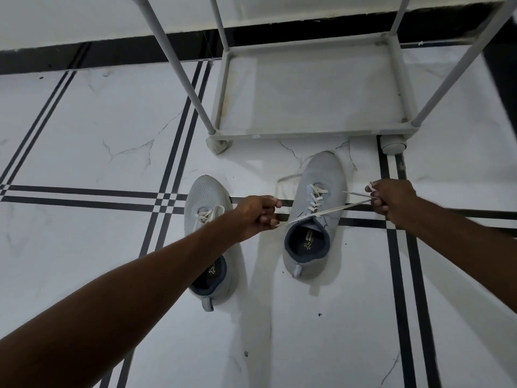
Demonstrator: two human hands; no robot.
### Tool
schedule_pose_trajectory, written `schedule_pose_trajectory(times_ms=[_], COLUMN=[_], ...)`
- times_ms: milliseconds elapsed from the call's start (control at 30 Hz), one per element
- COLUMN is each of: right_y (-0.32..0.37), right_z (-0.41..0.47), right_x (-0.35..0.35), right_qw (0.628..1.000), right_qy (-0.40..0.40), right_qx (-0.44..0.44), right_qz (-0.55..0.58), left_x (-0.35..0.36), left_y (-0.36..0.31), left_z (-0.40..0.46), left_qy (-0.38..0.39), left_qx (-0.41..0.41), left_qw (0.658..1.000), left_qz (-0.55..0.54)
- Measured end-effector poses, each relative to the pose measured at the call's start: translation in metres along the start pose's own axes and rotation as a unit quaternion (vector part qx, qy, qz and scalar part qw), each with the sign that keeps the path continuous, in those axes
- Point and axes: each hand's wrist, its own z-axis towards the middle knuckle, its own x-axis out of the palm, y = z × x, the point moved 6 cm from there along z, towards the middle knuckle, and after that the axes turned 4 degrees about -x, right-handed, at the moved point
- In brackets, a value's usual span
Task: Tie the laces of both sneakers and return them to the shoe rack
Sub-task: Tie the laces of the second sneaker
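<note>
Two pale grey sneakers stand on the tiled floor, toes pointing toward the shoe rack (pixel 310 133). The right sneaker (pixel 321 175) has its white laces (pixel 330 210) stretched taut across its opening. My left hand (pixel 256 212) grips one lace end to the left of this shoe. My right hand (pixel 393 198) grips the other end to the right, with a bit of lace sticking out above the fist. The left sneaker (pixel 202 191) lies partly under my left forearm; its laces (pixel 208 214) sit bunched over the tongue.
The grey shoe rack's lowest shelf sits just beyond the sneakers, with slanted poles (pixel 179 68) rising from its corners and round feet (pixel 393 145) on the floor. White marble tiles with black stripes (pixel 167 177) surround everything. A black skirting band (pixel 112 49) runs along the wall.
</note>
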Motion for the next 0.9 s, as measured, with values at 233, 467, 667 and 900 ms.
schedule_pose_trajectory(times_ms=[233, 467, 667, 900], right_y=[0.014, 0.007, 0.024, -0.007], right_z=[0.001, -0.009, -0.054, -0.076], right_x=[0.014, 0.020, 0.034, 0.069], right_qw=[0.996, 0.988, 0.831, 0.816], right_qy=[-0.049, -0.017, -0.091, 0.063], right_qx=[-0.031, -0.077, -0.368, -0.403], right_qz=[-0.063, -0.136, -0.406, -0.410], left_x=[-0.018, -0.031, 0.000, 0.036], left_y=[0.010, 0.005, -0.026, -0.022], left_z=[-0.005, -0.004, -0.033, -0.029], left_qy=[-0.040, -0.119, -0.230, -0.157], left_qx=[-0.003, 0.060, 0.278, 0.269], left_qw=[0.999, 0.984, 0.793, 0.796], left_qz=[0.030, 0.121, 0.491, 0.519])
